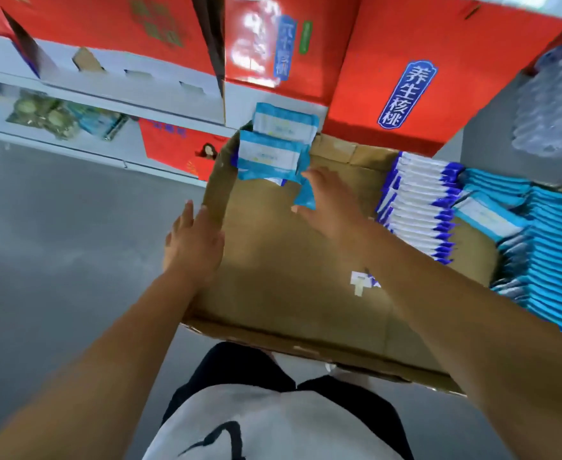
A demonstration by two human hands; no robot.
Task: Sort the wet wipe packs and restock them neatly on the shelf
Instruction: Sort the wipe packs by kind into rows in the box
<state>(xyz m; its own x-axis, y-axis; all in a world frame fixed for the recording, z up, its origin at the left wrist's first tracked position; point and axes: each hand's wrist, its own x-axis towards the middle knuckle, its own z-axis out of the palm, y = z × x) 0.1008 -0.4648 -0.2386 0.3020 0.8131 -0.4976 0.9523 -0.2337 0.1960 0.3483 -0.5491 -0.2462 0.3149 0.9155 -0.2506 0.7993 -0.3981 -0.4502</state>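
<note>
A wide brown cardboard box [283, 260] lies open in front of me. Two light-blue wet wipe packs [269, 157] lean at its far left corner, one behind the other. My right hand [329, 207] reaches toward them with spread fingers, its fingertips touching a blue corner of the nearer pack. My left hand [193, 244] rests flat and open on the box's left wall. Along the right side stand a row of white-and-dark-blue packs [419, 207] and a long row of light-blue packs [551, 260].
Red cartons [402, 71] stand stacked just behind the box. A white shelf [84, 134] with green and blue goods runs at the left. Wrapped water bottles [551, 94] sit at the far right. Grey floor [57, 227] spreads to the left.
</note>
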